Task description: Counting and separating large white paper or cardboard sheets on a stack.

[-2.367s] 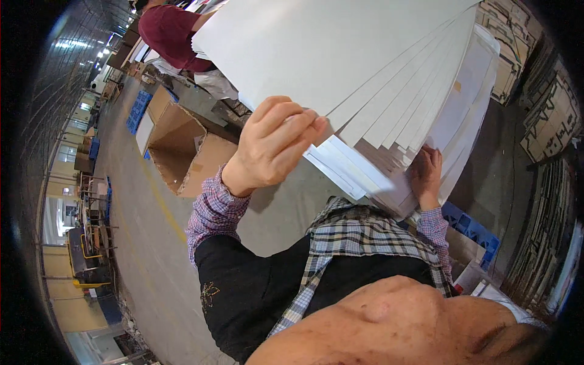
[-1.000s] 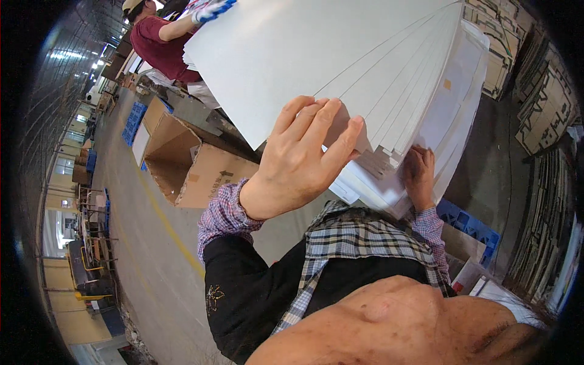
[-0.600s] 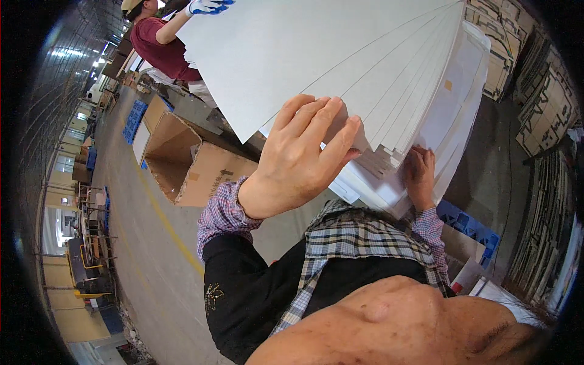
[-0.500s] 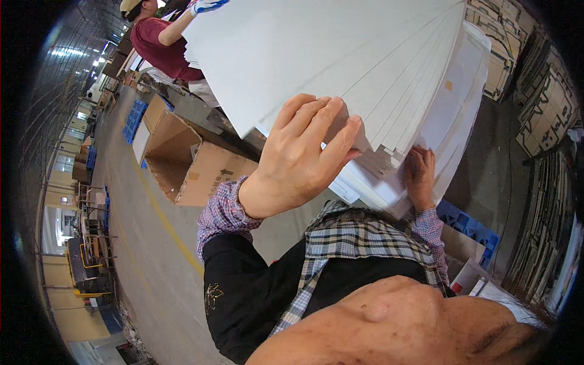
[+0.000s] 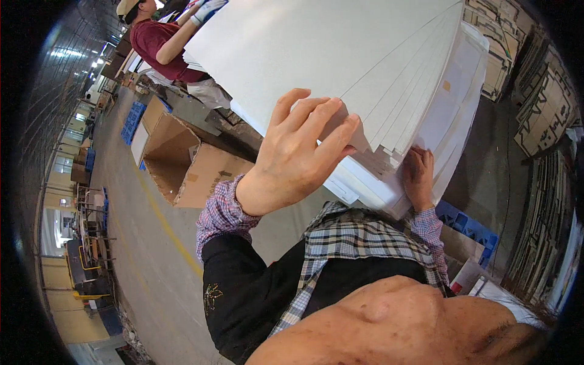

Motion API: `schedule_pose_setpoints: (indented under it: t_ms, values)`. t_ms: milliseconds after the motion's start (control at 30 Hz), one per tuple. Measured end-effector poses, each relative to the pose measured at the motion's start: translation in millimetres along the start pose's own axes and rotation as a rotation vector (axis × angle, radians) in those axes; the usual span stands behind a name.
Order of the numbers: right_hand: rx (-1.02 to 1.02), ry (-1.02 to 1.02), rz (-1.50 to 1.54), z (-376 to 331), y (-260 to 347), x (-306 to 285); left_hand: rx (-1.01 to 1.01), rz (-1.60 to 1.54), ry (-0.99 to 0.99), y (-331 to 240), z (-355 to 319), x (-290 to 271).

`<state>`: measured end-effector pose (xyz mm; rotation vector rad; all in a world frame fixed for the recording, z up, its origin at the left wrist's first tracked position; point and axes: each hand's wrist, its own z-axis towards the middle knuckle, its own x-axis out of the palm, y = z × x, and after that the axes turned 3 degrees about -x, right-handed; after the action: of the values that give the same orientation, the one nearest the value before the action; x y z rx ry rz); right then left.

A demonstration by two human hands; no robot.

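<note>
A thick pile of large white sheets (image 5: 292,55) lies in front of me, its upper layers fanned so their edges step out toward the right. Over the near corner of the fan, my left hand (image 5: 292,152) is raised with fingers spread and slightly bent; whether its fingertips touch the sheets is hard to tell. My right hand (image 5: 418,179) has its fingers curled against the near right edge of the pile, the fingertips partly hidden. Below the fan, more white sheets (image 5: 365,182) stick out unevenly toward my checked apron.
Across the pile on the left stands a co-worker (image 5: 161,45) in a dark red shirt and gloves. An open cardboard box (image 5: 213,173) sits on the floor at left, near a blue pallet (image 5: 134,121). Another blue pallet (image 5: 468,225) is low right. Patterned boards (image 5: 547,115) lean at far right.
The sheet corner that jutted out left of my left hand no longer shows there. My left hand has shifted slightly left. The co-worker's gloved hands have come further into view. My right hand stays put.
</note>
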<state>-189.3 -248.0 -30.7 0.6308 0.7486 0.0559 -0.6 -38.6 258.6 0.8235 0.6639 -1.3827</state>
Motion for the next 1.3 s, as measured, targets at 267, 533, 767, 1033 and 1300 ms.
schedule_pose_setpoints:
  t_ms: [267, 533, 767, 1033, 1300]
  values:
    - [-0.033, -0.004, -0.026, 4.3, 6.7, -3.5, 0.105, -0.062, 0.030, 16.6, 0.7, -0.9]
    - [0.009, -0.005, -0.024, 3.2, 5.6, -2.9, 0.259, -0.038, 0.027, 16.4, 15.3, -2.2]
    - [0.005, -0.013, -0.025, 1.0, 1.2, -0.3, 0.264, 0.034, -0.094, 21.0, 0.7, 9.1]
    - [-0.005, -0.013, -0.022, 1.2, 0.4, 1.2, 0.273, -0.006, -0.044, -1.7, 16.4, 9.0]
    - [-0.018, -0.028, -0.010, -0.4, -2.3, 1.4, 0.271, 0.055, -0.073, 0.1, 12.7, 10.1]
